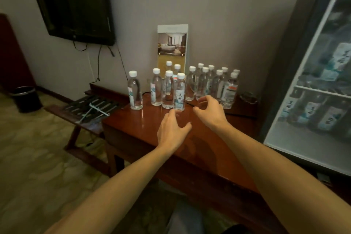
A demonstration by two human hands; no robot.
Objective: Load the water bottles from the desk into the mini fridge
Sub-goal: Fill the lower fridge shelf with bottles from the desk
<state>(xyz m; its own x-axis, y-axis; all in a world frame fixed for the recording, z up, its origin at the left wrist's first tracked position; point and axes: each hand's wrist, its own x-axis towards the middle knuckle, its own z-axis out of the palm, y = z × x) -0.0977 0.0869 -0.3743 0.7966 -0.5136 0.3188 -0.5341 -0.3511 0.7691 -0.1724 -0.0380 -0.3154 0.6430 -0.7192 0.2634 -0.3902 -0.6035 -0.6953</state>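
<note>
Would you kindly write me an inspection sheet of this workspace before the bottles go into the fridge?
Surface: wooden desk, glossy reddish top.
Job's things: over a dozen capped water bottles upright along the desk's back; mini fridge at right, more bottles showing blurred inside.
Clutter: brochure stand upright behind the bottles.
Grippers: left hand and right hand open, reaching toward the bottles, holding nothing.
Cables: black cable on the desk among the bottles; cords hang below the television.
Surroundings: luggage rack and waste bin at left; carpeted floor.
</note>
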